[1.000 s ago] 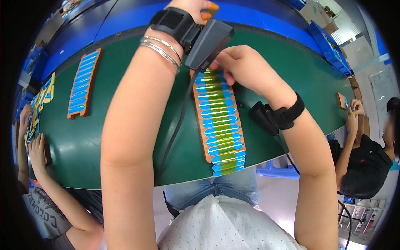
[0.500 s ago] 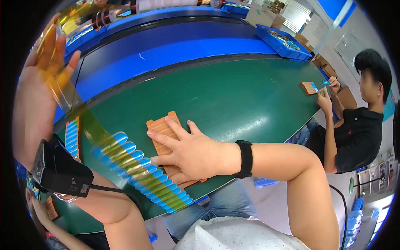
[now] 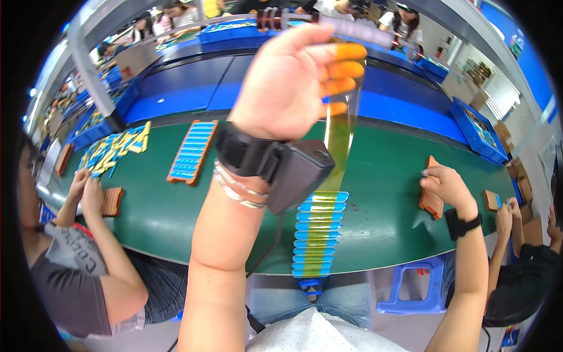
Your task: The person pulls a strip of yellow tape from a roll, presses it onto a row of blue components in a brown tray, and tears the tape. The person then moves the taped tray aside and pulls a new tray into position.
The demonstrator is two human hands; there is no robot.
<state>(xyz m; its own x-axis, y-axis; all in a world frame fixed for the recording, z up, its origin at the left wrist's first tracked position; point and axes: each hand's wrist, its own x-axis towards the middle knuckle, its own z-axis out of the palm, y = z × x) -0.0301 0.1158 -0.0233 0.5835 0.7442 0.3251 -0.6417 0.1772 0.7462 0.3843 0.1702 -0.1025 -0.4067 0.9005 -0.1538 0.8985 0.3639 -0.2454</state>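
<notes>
My left hand [image 3: 287,88] is raised above the table, palm showing and fingers stretched out. Its fingertips lie behind a clear amber tape [image 3: 340,141], which tints them orange. Down from there the tape runs to a row of blue rounded strips [image 3: 341,225] stuck across it, its lower end at the table's near edge. To the right, my right hand [image 3: 451,185] has its fingers curled on an orange ridged tray [image 3: 432,199], which looks tilted; part of the grip is hidden. On my left wrist sits a black device [image 3: 302,176].
A second orange tray [image 3: 193,154] filled with blue strips lies left on the green table [image 3: 246,234]. Beyond it is a pile of blue and yellow strips [image 3: 120,144]. Tape rolls [image 3: 352,29] hang on a bar ahead. Co-workers sit on both sides; a blue stool [image 3: 413,287] stands below.
The view has turned left. My right hand has moved right with the orange tray, away from the taped strips. My left hand has come across to the middle, and the tape now hangs straighter.
</notes>
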